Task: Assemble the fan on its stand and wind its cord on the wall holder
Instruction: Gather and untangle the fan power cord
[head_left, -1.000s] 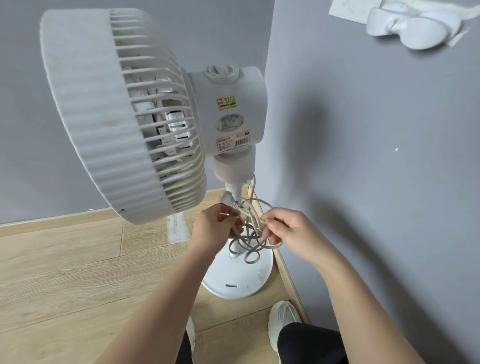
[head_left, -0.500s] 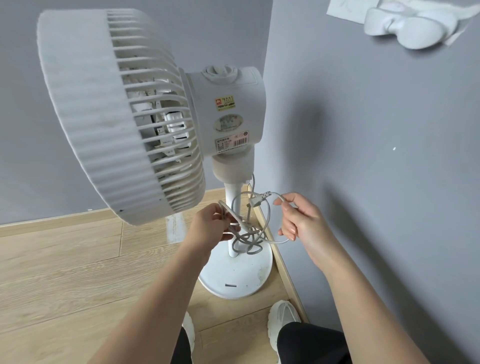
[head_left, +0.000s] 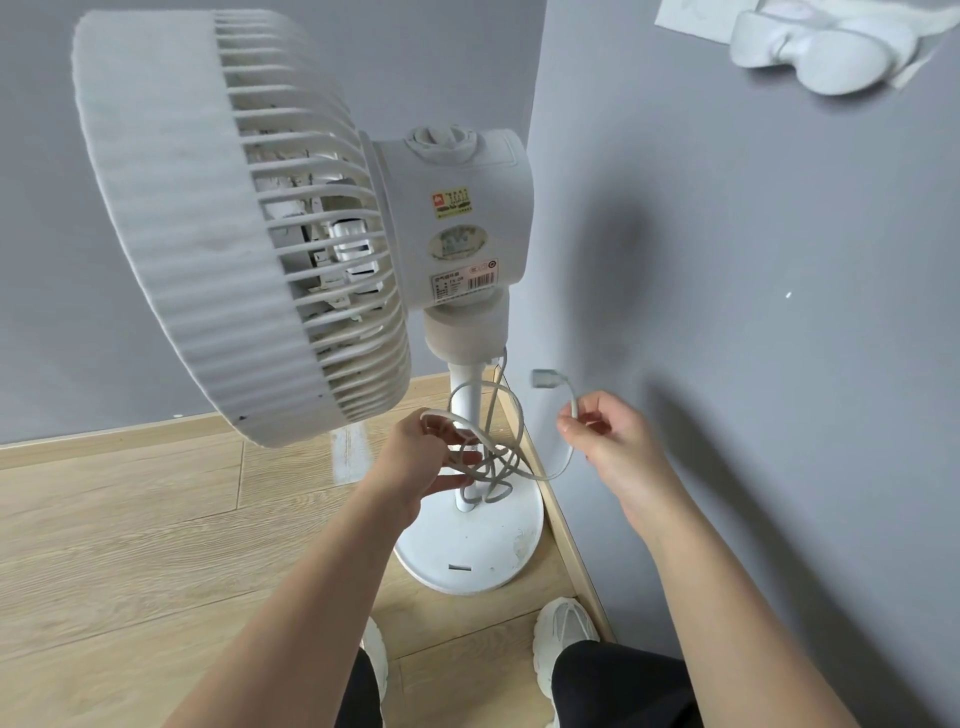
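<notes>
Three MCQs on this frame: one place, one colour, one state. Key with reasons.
1. Where is the wall holder?
A) upper right on the wall
B) on the floor
C) on the fan's base

2. What colour is the fan?
A) black
B) white
C) red

3. What state is the cord in?
A) wound on the holder
B) plugged into a socket
C) loose loops held in both hands

Key:
1 A, it sits high on the grey wall.
2 B, its whole body is white.
3 C, the left hand grips the loops and the right hand pinches the cord below the plug.
</notes>
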